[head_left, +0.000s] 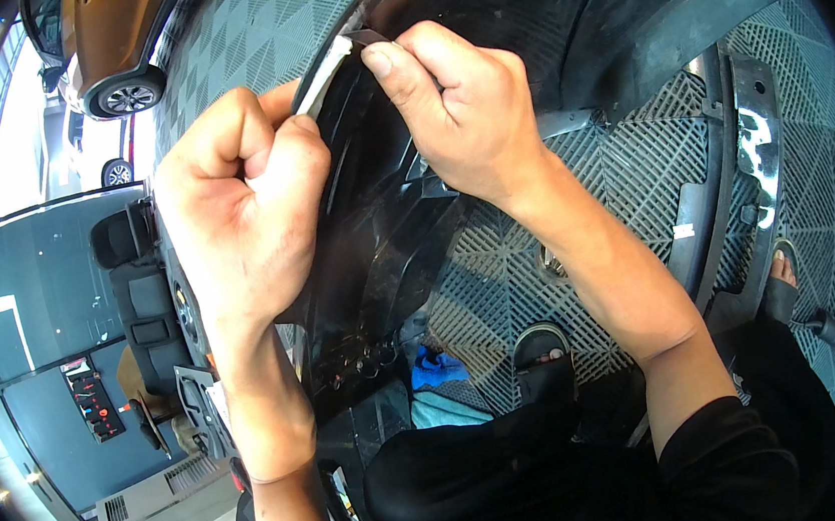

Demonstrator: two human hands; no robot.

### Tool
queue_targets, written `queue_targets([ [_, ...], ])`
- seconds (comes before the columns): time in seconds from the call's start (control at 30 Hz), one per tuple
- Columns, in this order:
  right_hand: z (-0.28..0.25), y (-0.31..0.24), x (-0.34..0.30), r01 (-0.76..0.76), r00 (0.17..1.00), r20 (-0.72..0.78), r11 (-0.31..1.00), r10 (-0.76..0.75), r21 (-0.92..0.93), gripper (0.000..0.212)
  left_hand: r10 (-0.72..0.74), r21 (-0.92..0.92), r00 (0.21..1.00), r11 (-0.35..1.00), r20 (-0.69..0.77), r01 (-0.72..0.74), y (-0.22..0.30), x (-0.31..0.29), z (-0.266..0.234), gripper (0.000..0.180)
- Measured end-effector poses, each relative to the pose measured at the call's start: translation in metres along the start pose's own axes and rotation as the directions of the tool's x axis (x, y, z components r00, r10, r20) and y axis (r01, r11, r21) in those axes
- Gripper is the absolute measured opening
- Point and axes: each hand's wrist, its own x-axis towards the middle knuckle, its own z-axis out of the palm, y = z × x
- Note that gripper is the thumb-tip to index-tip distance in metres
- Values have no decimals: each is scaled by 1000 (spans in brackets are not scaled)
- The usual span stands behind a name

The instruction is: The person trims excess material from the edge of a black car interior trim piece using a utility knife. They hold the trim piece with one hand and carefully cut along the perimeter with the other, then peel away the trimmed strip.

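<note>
My left hand is closed, its thumb and bent forefinger pinching the lower end of a narrow white strip. The strip runs up along the rim of a large glossy black curved panel, which looks like a car body part. Just right of the strip's upper end, my right hand is closed too. Between its thumb and forefinger sits a small thin dark piece, whose kind I cannot make out. Its tip lies close to the white strip at the panel's rim.
Below lies a grey slatted floor. Blue cloths lie near my shoe. At right stands a long dark curved part, with another person's foot beyond it. An orange car and black seats are at left.
</note>
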Motion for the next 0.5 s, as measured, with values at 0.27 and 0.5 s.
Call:
queue_targets([
  [0.27,12,9,0,24,999,-36,996,-22,81,29,11,-15,1000,1000,8,-11,-5,1,-1,33],
  [0.5,-2,16,8,159,987,41,985,-157,-64,28,-29,-125,1000,992,3,29,-3,0,0,32],
])
